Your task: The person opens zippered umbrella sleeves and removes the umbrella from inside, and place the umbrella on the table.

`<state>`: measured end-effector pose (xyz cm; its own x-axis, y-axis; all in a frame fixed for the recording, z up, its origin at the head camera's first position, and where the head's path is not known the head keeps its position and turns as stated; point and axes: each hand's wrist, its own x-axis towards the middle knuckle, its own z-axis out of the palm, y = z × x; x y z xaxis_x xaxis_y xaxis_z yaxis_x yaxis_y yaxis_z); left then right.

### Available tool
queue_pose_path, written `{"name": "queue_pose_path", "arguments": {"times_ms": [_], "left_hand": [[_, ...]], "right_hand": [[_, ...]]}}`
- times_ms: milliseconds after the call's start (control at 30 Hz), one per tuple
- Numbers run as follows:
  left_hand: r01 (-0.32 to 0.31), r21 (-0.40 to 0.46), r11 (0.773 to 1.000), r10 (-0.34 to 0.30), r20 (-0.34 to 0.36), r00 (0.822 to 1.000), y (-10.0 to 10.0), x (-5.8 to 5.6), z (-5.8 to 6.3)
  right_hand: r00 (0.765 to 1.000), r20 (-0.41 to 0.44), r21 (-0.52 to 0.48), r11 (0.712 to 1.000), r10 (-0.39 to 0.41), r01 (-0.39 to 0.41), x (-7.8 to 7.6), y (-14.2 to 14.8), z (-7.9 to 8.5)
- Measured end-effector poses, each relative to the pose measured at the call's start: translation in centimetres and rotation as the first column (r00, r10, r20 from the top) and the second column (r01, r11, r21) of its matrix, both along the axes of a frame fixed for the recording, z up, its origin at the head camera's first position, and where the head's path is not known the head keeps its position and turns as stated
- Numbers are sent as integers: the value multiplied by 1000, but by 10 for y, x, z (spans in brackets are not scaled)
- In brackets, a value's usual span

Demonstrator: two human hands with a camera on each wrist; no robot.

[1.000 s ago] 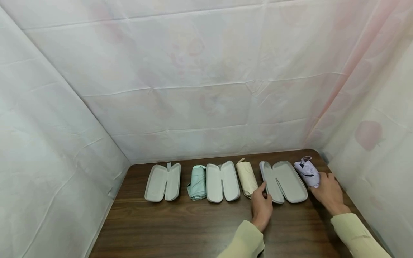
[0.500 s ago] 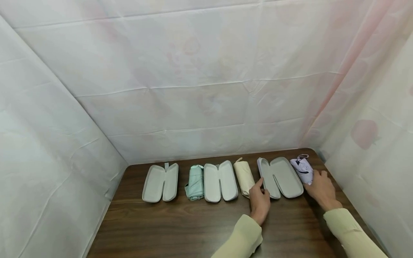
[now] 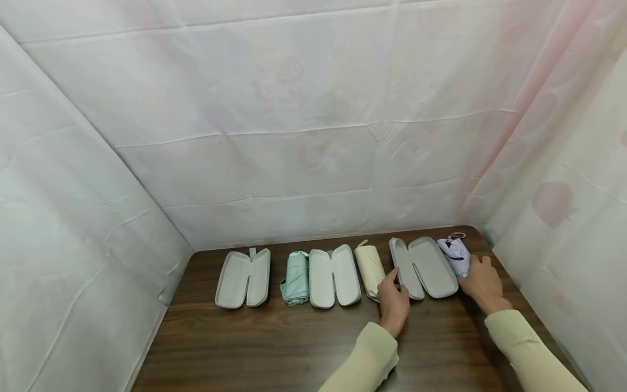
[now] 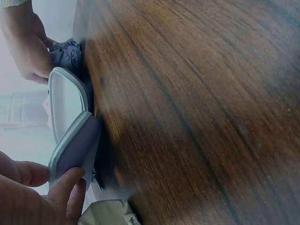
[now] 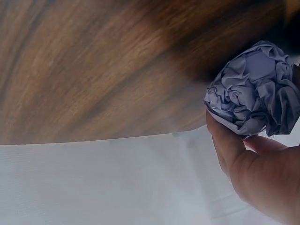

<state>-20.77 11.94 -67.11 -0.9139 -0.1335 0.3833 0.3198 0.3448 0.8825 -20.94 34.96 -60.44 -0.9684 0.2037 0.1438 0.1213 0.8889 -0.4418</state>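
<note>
My right hand (image 3: 482, 280) grips a folded lilac umbrella (image 3: 455, 256) with dark markings and a wrist loop at its far end. In the right wrist view, the umbrella's gathered cloth end (image 5: 255, 89) shows between thumb and fingers. The umbrella lies beside an open zip case (image 3: 433, 267), pale grey inside and lilac outside. My left hand (image 3: 393, 302) pinches that case's left wall near its front end; in the left wrist view, fingertips (image 4: 70, 180) rest on the lilac outer side. A cream folded umbrella (image 3: 370, 269) lies just left of this hand.
Left of the cream umbrella is a second open case (image 3: 323, 277), with a mint folded umbrella (image 3: 296, 277) against it. A third open case (image 3: 232, 280) lies farther left. Fabric walls (image 3: 294, 218) stand along the back and sides of the brown wooden table (image 3: 274, 348).
My right hand and the lilac umbrella have shifted slightly left, closer to the right-hand case. That case has moved a little away from me with my left hand on it. The camera view has shifted slightly.
</note>
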Motion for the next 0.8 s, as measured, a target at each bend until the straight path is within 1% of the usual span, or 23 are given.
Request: {"name": "queue_pose_path", "arguments": {"times_ms": [33, 100, 133, 167, 200, 233, 267, 333, 367, 400, 500, 533, 600, 700, 800], "left_hand": [[6, 4, 1000, -6, -9, 1000, -1, 2, 4], [22, 7, 1000, -22, -25, 999, -5, 8, 17], [19, -16, 1000, -19, -45, 999, -5, 11, 21], [19, -34, 999, -21, -59, 998, -7, 14, 28], [26, -40, 999, -28, -54, 998, -8, 18, 38], [35, -45, 998, -37, -41, 998, -10, 23, 48], [43, -53, 998, -44, -28, 999, -10, 26, 54], [67, -72, 995, -67, 7, 998, -12, 32, 64], [89, -65, 994, -86, 40, 995, -13, 37, 71], [104, -65, 992, -100, 62, 993, -15, 41, 76], [140, -108, 984, -133, 65, 989, -19, 51, 77], [148, -123, 981, -142, 55, 988, -20, 54, 77], [173, -122, 977, -171, 26, 985, -25, 57, 76], [210, -106, 972, -212, -8, 977, -34, 59, 78], [212, -113, 971, -218, -50, 975, -45, 59, 82]], "right_hand": [[1000, 0, 1, 1000, 3, -3, -1, 0, 0], [1000, 0, 4, 1000, 5, -5, -3, 0, 0], [1000, 0, 5, 1000, 6, -6, -3, 1, 0], [1000, 5, 4, 1000, 7, -7, -3, 2, 0], [1000, 11, 5, 1000, 8, -8, -3, 3, -1], [1000, 22, 3, 1000, 8, -8, -3, 4, -1], [999, 33, 0, 1000, 6, -6, -2, 5, -1], [998, 56, -7, 1000, 9, -9, 1, 10, -2], [998, 63, -9, 1000, 9, -9, 4, 12, -2], [998, 67, -11, 1000, 9, -8, 7, 14, -3], [998, 56, -16, 1000, 12, -11, 18, 19, -4], [999, 46, -18, 1000, 10, -10, 23, 20, -4], [1000, 16, -24, 1000, 13, -13, 30, 21, -3], [1000, -24, -32, 999, 11, -11, 40, 20, -2], [999, -49, -35, 999, 8, -9, 46, 18, 1]]}}
